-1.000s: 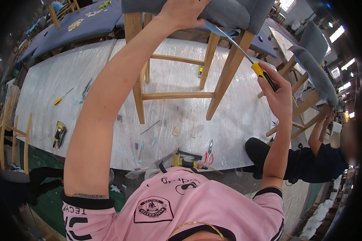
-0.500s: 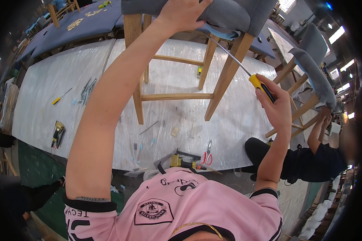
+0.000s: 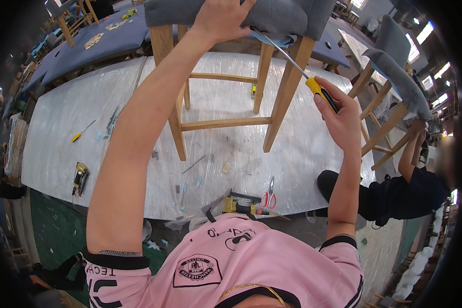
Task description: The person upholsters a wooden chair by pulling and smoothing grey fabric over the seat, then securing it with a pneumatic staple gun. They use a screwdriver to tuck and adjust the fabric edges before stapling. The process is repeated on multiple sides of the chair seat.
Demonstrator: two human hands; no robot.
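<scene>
Pink jersey, black-trimmed short sleeves

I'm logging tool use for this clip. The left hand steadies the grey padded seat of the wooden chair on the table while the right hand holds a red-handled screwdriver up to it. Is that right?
Not quite: the screwdriver handle is yellow and black, not red, as the head view shows. The rest stands: the left hand steadies the grey padded seat of the wooden chair on the table, and the right hand holds the screwdriver up to it.
</scene>
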